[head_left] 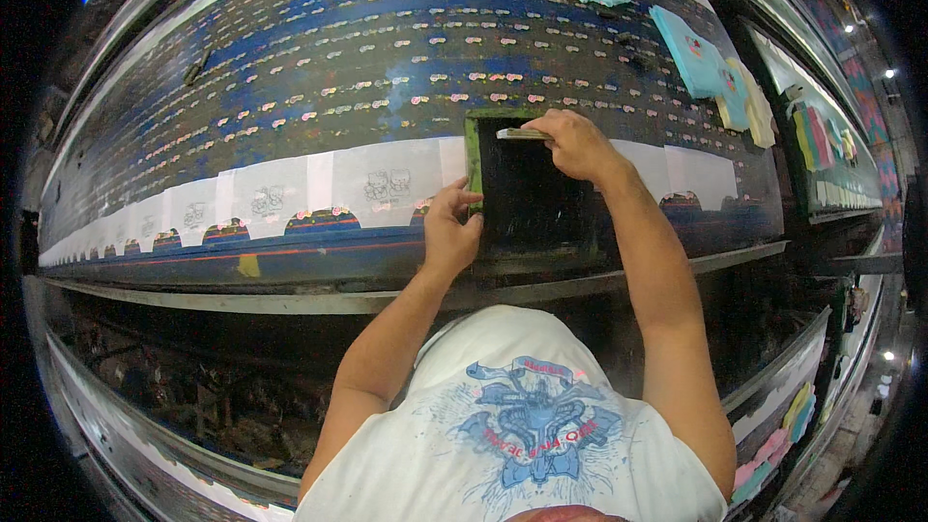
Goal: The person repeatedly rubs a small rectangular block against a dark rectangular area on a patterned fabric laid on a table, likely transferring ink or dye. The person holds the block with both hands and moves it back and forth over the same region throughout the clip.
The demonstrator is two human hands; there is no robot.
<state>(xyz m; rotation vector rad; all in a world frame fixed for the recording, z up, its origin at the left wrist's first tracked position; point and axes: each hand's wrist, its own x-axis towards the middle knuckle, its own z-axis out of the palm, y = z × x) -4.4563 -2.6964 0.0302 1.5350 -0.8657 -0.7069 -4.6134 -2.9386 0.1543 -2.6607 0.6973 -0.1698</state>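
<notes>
A dark printing screen in a green frame (475, 159) lies on the long blue printing table (319, 77). My right hand (578, 143) grips a flat squeegee (520, 133) at the screen's far edge. My left hand (449, 228) holds the frame's left side near its front corner. To the left of the screen, a row of white fabric pieces (290, 188) with printed cartoon figures runs along the table.
More white pieces (691, 174) continue to the right of the screen. Turquoise and yellow cloth pieces (720, 72) lie at the far right of the table. A metal rail (290, 302) edges the table front. Pink and yellow cloths (783, 435) lie lower right.
</notes>
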